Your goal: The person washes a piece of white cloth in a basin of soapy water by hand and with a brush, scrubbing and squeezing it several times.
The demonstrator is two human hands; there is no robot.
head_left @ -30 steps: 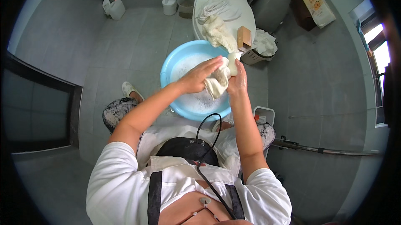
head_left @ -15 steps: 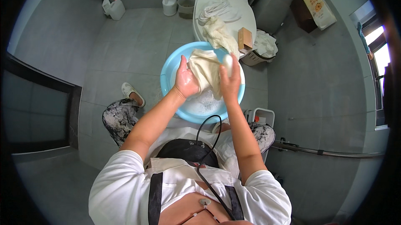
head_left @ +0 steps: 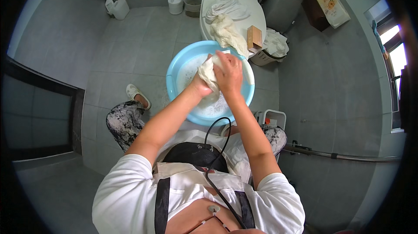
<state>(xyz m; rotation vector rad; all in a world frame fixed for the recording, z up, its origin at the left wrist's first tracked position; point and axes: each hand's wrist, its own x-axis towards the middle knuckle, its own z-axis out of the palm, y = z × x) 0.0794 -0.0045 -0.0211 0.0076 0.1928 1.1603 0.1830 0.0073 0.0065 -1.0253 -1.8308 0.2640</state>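
Note:
A cream cloth (head_left: 208,72) is bunched between my two hands above the light blue basin (head_left: 173,77). My left hand (head_left: 201,85) grips it from the left and below. Pressed against it from the right, my right hand (head_left: 230,74) has its fingers curled over the fabric. A small white patch shows above the right fingers; I cannot tell if it is soap or cloth. Foamy water (head_left: 211,108) lies in the basin under the hands. On the basin's right rim there is a whitish, elongated piece (head_left: 248,73).
Beyond the basin, a cream knitted cloth (head_left: 227,34), a white cloth (head_left: 228,8) and a small cardboard box (head_left: 254,38) lie on the toilet lid (head_left: 257,5). A laundry-filled basket (head_left: 274,45) stands beside it. A pump bottle (head_left: 175,1) and jug (head_left: 119,8) stand along the wall.
My hands have come together and the cloth, spread out before, is now bunched between them. The white, rounded thing at my right hand no longer shows clearly.

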